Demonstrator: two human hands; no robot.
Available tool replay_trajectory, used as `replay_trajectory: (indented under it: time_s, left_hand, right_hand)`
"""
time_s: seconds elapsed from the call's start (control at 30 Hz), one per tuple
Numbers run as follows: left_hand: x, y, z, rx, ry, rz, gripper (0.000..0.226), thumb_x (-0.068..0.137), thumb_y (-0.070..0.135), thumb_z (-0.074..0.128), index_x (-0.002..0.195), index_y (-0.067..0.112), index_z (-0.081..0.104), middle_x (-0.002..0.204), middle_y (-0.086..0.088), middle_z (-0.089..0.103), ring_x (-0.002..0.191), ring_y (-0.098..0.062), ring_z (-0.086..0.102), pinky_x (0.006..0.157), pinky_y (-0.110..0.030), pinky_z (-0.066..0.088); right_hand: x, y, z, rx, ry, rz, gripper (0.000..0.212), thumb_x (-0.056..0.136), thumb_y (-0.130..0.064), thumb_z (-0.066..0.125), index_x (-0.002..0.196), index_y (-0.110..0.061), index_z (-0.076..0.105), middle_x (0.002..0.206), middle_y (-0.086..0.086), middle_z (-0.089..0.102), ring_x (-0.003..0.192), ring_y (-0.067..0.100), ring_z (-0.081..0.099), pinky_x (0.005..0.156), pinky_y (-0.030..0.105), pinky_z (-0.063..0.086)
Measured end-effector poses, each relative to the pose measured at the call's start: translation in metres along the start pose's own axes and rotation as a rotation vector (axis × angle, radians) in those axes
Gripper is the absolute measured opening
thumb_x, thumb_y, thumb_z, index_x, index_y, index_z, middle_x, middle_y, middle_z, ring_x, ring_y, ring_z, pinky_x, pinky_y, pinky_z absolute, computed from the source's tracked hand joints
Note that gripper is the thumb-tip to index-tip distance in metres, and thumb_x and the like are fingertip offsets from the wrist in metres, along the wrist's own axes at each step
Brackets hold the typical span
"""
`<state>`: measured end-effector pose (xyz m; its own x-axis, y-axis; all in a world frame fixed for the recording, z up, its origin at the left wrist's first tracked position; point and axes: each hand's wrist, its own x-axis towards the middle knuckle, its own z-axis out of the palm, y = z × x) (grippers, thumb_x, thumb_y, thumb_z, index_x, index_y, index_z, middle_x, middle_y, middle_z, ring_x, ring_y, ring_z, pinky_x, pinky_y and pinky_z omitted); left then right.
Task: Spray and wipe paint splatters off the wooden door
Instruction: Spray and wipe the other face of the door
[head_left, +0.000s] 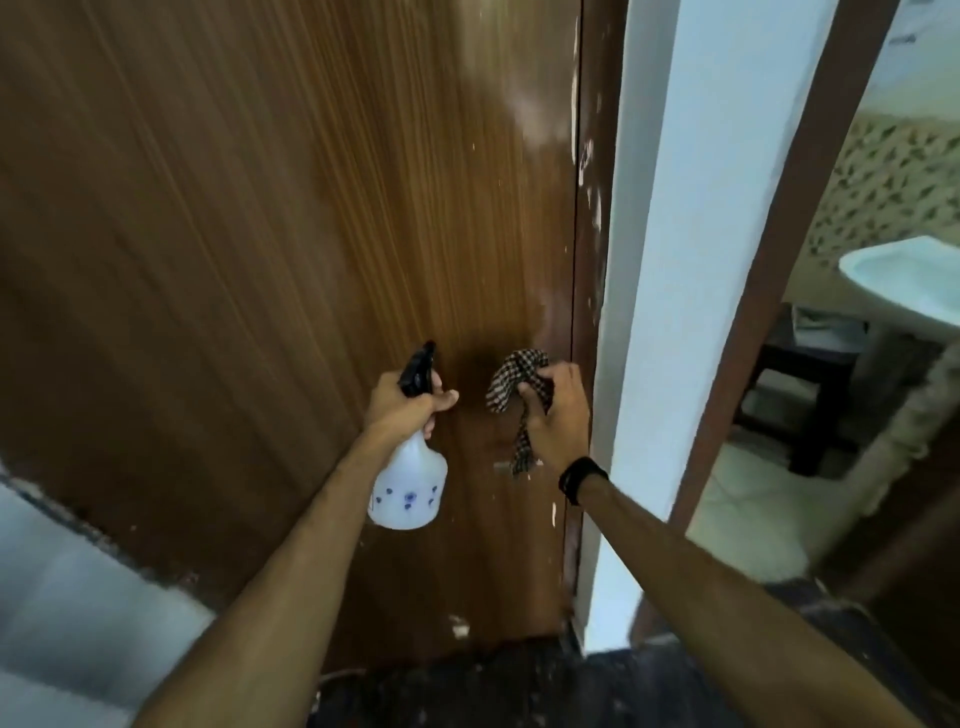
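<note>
A brown wooden door (270, 223) fills the view, with white paint splatters (535, 119) along its right side and a chip of white near its bottom edge. My left hand (405, 402) grips the neck of a white spray bottle (410, 486) with a black nozzle that points at the door. My right hand (556, 410) holds a bunched checkered cloth (514, 387) against the lower door, close to the right edge. A strip of the cloth hangs down below the hand.
The door's brown frame (589, 291) also carries white splatters. A white wall edge (654, 291) stands right of it. Beyond, an open doorway shows a washbasin (904, 280), a dark stool (810, 379) and a tiled floor. Dark speckled floor (467, 691) lies below.
</note>
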<state>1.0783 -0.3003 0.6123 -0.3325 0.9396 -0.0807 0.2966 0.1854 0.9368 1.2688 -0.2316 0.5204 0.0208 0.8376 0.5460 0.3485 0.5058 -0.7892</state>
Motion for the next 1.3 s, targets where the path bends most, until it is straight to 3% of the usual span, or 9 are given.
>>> replay_trajectory:
  time_s: [0.37,0.47,0.57,0.7,0.8,0.9,1.0,1.1,1.3]
  left_hand:
    - [0.002,-0.082,0.074,0.176,-0.066,-0.141,0.011,0.085,0.013,0.079,0.086,0.016,0.068,0.085,-0.004,0.069,0.073,-0.016,0.066,0.053,-0.027,0.054]
    - [0.008,-0.086,0.091,0.202,-0.125,-0.082,0.017,0.083,0.012,0.079,0.078,0.024,0.067,0.083,0.0,0.069,0.087,-0.021,0.069,0.075,-0.033,0.059]
    - [0.011,-0.093,0.109,0.189,-0.18,-0.014,0.015,0.084,0.011,0.077,0.079,0.021,0.066,0.085,0.001,0.069,0.087,-0.017,0.066,0.075,-0.024,0.045]
    - [0.022,-0.106,0.122,0.198,-0.235,0.056,0.022,0.082,0.011,0.08,0.091,0.019,0.061,0.088,0.007,0.061,0.083,-0.01,0.057,0.078,-0.023,0.04]
    - [0.034,-0.116,0.131,0.408,-0.263,0.158,0.022,0.077,0.024,0.082,0.077,0.024,0.06,0.087,0.007,0.067,0.084,-0.013,0.061,0.082,-0.028,0.045]
    - [0.041,-0.12,0.145,0.627,-0.35,0.259,0.018,0.078,0.034,0.077,0.079,0.022,0.064,0.087,0.006,0.069,0.085,-0.012,0.059,0.079,-0.025,0.028]
    - [0.051,-0.121,0.159,0.72,-0.383,0.293,0.025,0.074,0.038,0.076,0.068,0.026,0.054,0.084,0.008,0.066,0.095,-0.019,0.065,0.09,-0.032,0.037]
    - [0.052,-0.119,0.168,0.744,-0.398,0.254,0.025,0.075,0.036,0.075,0.072,0.03,0.051,0.096,0.007,0.064,0.106,-0.021,0.056,0.095,-0.04,0.033]
    - [0.054,-0.14,0.181,0.572,-0.386,0.118,0.037,0.069,0.032,0.087,0.085,0.032,0.054,0.108,0.007,0.06,0.116,-0.017,0.051,0.103,-0.045,0.032]
  right_hand:
    - [-0.097,0.073,-0.035,0.098,-0.088,0.614,0.047,0.097,-0.014,0.063,0.14,-0.014,0.045,0.117,-0.003,0.057,0.104,0.012,0.055,0.093,0.021,0.043]
    - [-0.101,0.086,-0.04,0.355,-0.014,0.856,0.025,0.1,-0.01,0.056,0.125,-0.008,0.062,0.116,0.008,0.068,0.106,0.026,0.064,0.088,0.03,0.051]
    - [-0.101,0.087,-0.043,0.58,0.092,1.03,0.023,0.102,-0.003,0.042,0.109,-0.005,0.064,0.102,0.015,0.066,0.09,0.03,0.063,0.082,0.039,0.051]
    - [-0.107,0.094,-0.043,0.554,0.131,1.074,0.027,0.102,-0.001,0.041,0.12,-0.003,0.06,0.108,0.019,0.067,0.095,0.033,0.064,0.084,0.043,0.054]
    - [-0.11,0.099,-0.046,0.508,0.157,1.096,0.029,0.102,-0.002,0.041,0.123,-0.003,0.06,0.115,0.02,0.067,0.104,0.036,0.064,0.092,0.049,0.052]
    - [-0.108,0.097,-0.051,0.436,0.15,1.073,0.026,0.102,-0.002,0.04,0.119,-0.001,0.06,0.11,0.019,0.067,0.099,0.034,0.065,0.086,0.043,0.055]
    - [-0.104,0.102,-0.053,0.364,0.078,1.027,0.022,0.102,-0.003,0.043,0.114,-0.002,0.061,0.107,0.024,0.067,0.096,0.032,0.064,0.088,0.048,0.054]
    - [-0.099,0.115,-0.055,0.324,0.004,1.012,0.023,0.101,-0.006,0.046,0.116,-0.008,0.063,0.114,0.023,0.068,0.104,0.038,0.065,0.096,0.054,0.051]
    - [-0.096,0.129,-0.058,0.281,-0.081,1.003,0.033,0.101,-0.001,0.04,0.114,-0.018,0.065,0.108,0.01,0.072,0.103,0.031,0.067,0.088,0.044,0.057]
